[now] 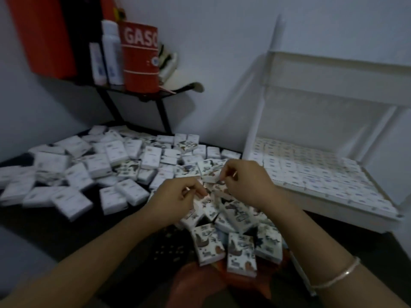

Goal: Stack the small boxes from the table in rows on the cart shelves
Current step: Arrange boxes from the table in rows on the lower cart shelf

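Several small white boxes (115, 152), some printed with animal figures, lie scattered over a dark table (66, 232). A heap of printed boxes (240, 245) sits close in front of me. My left hand (178, 198) and my right hand (244, 185) meet over the heap, and together they pinch a small box (212, 180) between their fingertips. To the right stands a white cart (333, 196); its lower shelf holds small boxes (311, 170) in tight rows. The cart's upper shelf (347, 65) shows no boxes from here.
A black wall shelf (142, 90) at the back left carries a red can (140, 58), white bottles (111, 52) and an orange case (44, 34). An orange-red object (200, 283) lies under the near heap. A white wall stands behind the table and cart.
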The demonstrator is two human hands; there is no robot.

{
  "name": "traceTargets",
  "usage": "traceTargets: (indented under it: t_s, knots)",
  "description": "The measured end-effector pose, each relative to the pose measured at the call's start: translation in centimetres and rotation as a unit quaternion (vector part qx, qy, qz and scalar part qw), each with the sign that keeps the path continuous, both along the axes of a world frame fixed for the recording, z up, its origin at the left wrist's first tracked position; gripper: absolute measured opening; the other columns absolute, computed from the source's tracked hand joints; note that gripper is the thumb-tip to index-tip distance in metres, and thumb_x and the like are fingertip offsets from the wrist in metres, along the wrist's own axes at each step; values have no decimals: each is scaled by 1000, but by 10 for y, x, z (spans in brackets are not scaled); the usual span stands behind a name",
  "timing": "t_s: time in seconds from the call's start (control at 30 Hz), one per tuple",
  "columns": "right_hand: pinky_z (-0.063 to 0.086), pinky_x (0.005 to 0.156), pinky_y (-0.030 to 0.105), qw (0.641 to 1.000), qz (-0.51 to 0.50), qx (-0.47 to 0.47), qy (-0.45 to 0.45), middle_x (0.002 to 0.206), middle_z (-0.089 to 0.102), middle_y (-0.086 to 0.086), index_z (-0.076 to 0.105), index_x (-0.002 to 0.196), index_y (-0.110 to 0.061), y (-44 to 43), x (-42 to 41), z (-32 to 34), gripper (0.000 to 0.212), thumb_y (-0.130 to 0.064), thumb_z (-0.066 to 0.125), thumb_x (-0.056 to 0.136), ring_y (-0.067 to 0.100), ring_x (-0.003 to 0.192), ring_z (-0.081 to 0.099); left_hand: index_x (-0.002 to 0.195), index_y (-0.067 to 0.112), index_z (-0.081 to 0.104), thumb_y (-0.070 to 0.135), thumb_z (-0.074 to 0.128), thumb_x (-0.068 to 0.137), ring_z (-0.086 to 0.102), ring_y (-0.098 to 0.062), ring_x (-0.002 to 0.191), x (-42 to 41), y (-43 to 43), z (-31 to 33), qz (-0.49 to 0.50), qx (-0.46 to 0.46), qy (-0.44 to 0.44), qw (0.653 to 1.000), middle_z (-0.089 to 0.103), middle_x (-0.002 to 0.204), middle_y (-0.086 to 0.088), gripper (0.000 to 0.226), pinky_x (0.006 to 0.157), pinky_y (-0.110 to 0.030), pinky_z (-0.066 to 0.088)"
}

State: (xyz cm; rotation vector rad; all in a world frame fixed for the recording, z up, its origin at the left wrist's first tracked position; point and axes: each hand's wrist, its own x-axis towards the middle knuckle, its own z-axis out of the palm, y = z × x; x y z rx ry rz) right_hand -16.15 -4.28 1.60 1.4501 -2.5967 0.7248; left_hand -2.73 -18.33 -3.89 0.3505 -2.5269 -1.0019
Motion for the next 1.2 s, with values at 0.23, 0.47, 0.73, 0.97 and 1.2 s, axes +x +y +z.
traceTargets:
  t_s: [0.23,0.47,0.73,0.97,1.2]
  knots:
    - [40,88,35,949,88,212,215,131,56,4,55,131,-21,-55,22,-39,38,-14,47,95,28,119,45,101,26,68,2,46,93,60,-2,87,64,-38,-1,88,-150,3,985,67,101,11,34,71,-20,48]
    - [41,71,32,961,54,232,142,93,64,7,69,90,-13,-73,22,-41,34,-28,39,95,26,91,54,114,14,66,2,52,88,52,-22,112,103,-81,-15,186,-237,-9,954,62,119,-2,32,90,-37,45]
    - [44,67,30,975,-56,200,79,103,62,7,51,117,-12,-95,32,-47,47,-46,63,86,24,91,59,114,24,63,70,62,74,58,-15,107,88,-89,-29,233,-230,-48,944,67,112,7,60,89,-34,42]
    - [44,71,28,982,-51,174,-60,114,60,4,40,136,-16,-98,33,-44,66,-45,67,84,22,96,58,124,20,52,52,77,69,56,-15,104,77,-84,-30,223,-196,30,955,61,113,4,69,88,-36,46]
    - [50,64,16,960,61,-96,-257,100,56,-10,57,113,-41,-55,29,-11,41,-31,78,80,9,83,58,130,49,39,16,77,79,59,4,99,52,-51,9,72,51,160,983,46,131,14,72,68,-17,55]
